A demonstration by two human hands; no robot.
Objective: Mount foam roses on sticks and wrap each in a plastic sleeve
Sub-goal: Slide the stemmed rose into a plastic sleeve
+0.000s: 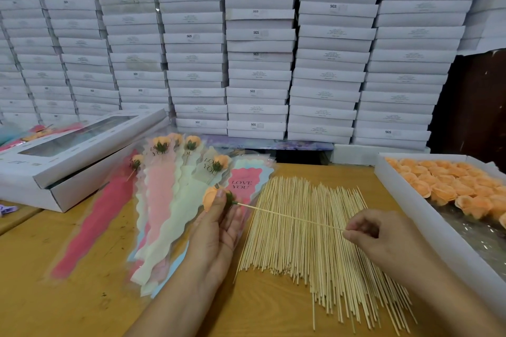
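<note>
That peach rose (210,198) sits pinched in your left hand (219,230), stick (290,217) tip at its green base. Right hand (375,232) grip's closed on the far end, so push straight and slow, above the spare sticks (315,254) on the counter (54,295).

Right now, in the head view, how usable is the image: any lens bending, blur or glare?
Head view: wide-angle bending tilts the stacked boxes outward at the edges; the sleeves at left look soft; the left hand, rose, stick and right hand are sharp; lighting is even, with slight glare on plastic in the tray.
</note>
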